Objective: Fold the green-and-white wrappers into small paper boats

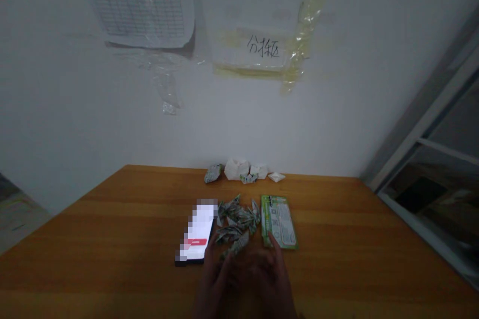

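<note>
The picture is dim. My left hand (219, 279) and my right hand (269, 276) lie close together on the wooden table (112, 239) at the bottom centre, fingers stretched forward. The left fingertips reach the lower right corner of a lit phone (197, 233). The right index fingertip rests on the lower edge of a green printed sheet (280, 222). Between the hands and just beyond them is a pile of several folded printed-paper pieces (237, 223); the nearest piece touches the fingers. I see nothing gripped in either hand.
More folded paper shapes, white (236, 168) and printed (213, 173), sit in a row at the table's far edge against the white wall. Taped sheets (142, 5) hang on the wall above. A window frame (422, 134) runs along the right side.
</note>
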Demonstrator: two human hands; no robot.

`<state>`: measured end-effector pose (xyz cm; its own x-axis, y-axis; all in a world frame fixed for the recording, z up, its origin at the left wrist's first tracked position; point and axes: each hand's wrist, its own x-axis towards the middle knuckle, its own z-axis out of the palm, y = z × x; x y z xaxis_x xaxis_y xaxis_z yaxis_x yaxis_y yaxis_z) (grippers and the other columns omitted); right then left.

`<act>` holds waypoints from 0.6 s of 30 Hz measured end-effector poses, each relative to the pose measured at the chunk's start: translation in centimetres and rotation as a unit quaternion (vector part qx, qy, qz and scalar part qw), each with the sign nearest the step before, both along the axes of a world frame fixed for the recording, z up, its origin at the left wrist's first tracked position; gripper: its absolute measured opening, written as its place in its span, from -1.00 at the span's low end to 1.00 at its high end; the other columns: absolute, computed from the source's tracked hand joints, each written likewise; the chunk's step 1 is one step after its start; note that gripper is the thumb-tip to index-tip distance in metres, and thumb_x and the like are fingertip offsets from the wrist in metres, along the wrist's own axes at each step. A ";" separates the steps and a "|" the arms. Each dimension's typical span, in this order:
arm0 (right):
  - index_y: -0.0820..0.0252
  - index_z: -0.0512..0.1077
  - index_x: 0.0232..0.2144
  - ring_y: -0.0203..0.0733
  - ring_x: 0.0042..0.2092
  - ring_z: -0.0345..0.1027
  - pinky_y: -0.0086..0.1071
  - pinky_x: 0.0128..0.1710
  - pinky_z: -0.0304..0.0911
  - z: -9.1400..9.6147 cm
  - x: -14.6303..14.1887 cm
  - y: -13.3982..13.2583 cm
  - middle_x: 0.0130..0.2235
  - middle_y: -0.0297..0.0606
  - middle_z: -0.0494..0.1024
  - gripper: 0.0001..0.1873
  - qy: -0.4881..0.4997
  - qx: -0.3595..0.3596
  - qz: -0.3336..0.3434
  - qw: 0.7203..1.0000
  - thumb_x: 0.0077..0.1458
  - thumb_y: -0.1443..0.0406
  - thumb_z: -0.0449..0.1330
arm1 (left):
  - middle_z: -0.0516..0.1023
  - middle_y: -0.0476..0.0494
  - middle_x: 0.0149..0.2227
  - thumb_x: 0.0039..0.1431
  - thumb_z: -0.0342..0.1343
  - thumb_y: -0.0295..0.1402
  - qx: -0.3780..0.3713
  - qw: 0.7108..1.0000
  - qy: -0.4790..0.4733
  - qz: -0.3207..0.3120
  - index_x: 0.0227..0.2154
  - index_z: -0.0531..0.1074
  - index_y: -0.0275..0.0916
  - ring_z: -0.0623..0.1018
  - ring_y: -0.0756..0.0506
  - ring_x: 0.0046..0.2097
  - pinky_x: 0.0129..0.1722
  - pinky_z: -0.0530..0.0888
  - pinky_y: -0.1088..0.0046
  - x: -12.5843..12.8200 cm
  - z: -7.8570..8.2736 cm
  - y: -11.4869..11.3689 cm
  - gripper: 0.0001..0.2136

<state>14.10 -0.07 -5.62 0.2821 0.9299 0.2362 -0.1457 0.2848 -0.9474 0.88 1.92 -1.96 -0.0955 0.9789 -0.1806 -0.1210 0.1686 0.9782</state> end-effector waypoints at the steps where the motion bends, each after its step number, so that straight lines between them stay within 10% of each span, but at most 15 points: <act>1: 0.08 0.15 0.18 -0.11 -0.30 0.50 -0.32 -0.30 0.42 -0.1 0.3 0.1 -0.29 -0.23 0.58 -0.40 -0.026 -0.010 -0.026 0.999 0.12 0.16 0.19 | 0.53 0.08 -0.62 -0.14 0.18 0.16 -0.017 1.000 0.001 0.004 0.24 -0.06 -0.23 0.49 -0.10 -0.63 -0.64 0.38 0.48 -0.1 0.2 0.0 -0.04; 7: 0.11 0.47 -0.17 -0.01 -0.10 0.44 -0.13 -0.04 0.31 0.9 4.4 0.6 -0.16 -0.13 0.56 -0.79 -0.313 -0.013 -0.148 0.938 0.18 0.25 0.09 | 0.24 0.20 -0.74 -0.12 0.13 0.19 -0.008 0.995 0.083 0.048 0.13 0.18 -0.22 0.34 -0.06 -0.67 -0.65 0.27 0.51 -0.5 1.4 -0.7 -0.19; 11: 0.10 0.37 0.08 0.21 0.25 0.09 0.20 0.20 -0.08 1.3 7.0 1.6 0.22 -0.06 0.31 -0.49 -0.490 0.015 -0.156 0.857 0.04 0.30 0.25 | 0.20 0.20 -0.74 -0.12 0.12 0.19 0.002 0.996 0.085 0.038 0.05 0.25 -0.19 0.27 -0.05 -0.67 -0.67 0.22 0.51 -0.2 2.0 -0.9 -0.26; 18: 0.15 0.46 0.01 0.11 0.19 0.24 0.20 0.23 -0.10 0.7 7.3 2.2 0.12 -0.11 0.45 -0.62 -0.580 -0.014 -0.102 0.808 0.12 0.41 0.17 | 0.22 0.20 -0.73 -0.07 0.09 0.18 0.014 0.996 0.081 0.019 0.08 0.22 -0.23 0.26 -0.03 -0.66 -0.64 0.22 0.52 0.0 2.2 -1.1 -0.26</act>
